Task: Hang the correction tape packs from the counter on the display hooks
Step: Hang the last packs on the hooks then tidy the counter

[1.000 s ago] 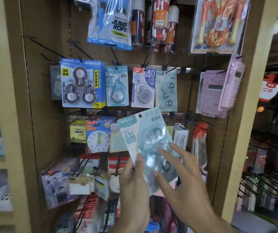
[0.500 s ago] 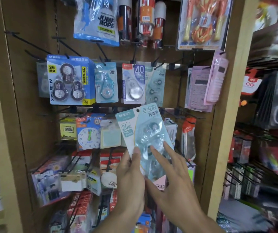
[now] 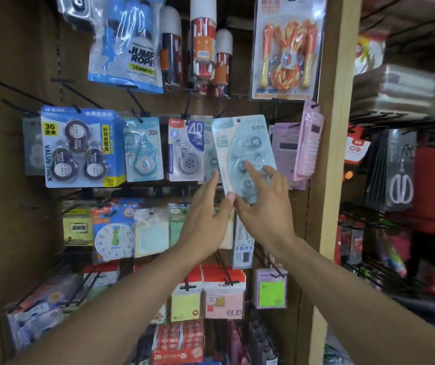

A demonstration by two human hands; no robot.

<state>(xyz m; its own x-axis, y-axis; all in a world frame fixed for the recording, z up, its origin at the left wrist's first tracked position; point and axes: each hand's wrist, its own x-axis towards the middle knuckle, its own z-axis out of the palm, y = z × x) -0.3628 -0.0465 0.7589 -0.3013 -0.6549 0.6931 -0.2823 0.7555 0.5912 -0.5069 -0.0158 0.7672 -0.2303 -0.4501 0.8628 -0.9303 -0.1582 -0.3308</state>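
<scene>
A pale teal correction tape pack [image 3: 245, 146] is held up against the middle hook row, top edge level with the black hooks [image 3: 188, 111]. Its hang hole sits near the top; whether a hook passes through it I cannot tell. My left hand [image 3: 206, 209] pinches the pack's lower left corner with the thumb, forefinger stretched up beside it. My right hand [image 3: 263, 204] lays straight fingers on the clear blister front. Other tape packs hang to the left: a 40 m pack [image 3: 186, 151], a 30 m pack [image 3: 144, 151] and a blue value pack [image 3: 79, 146].
Pink calculators [image 3: 308, 143] hang just right of the held pack, beside a wooden upright [image 3: 327, 154]. Jump ropes [image 3: 287, 48] hang above, a toy clock [image 3: 113, 233] and sticky notes [image 3: 271, 293] below. Bare black hooks [image 3: 13, 88] jut out at upper left. Scissors [image 3: 400, 185] hang on the right rack.
Both hands have lifted the teal pack from chest height up and to the right, to the hook row beside the 40 m pack. My arms are now stretched out.
</scene>
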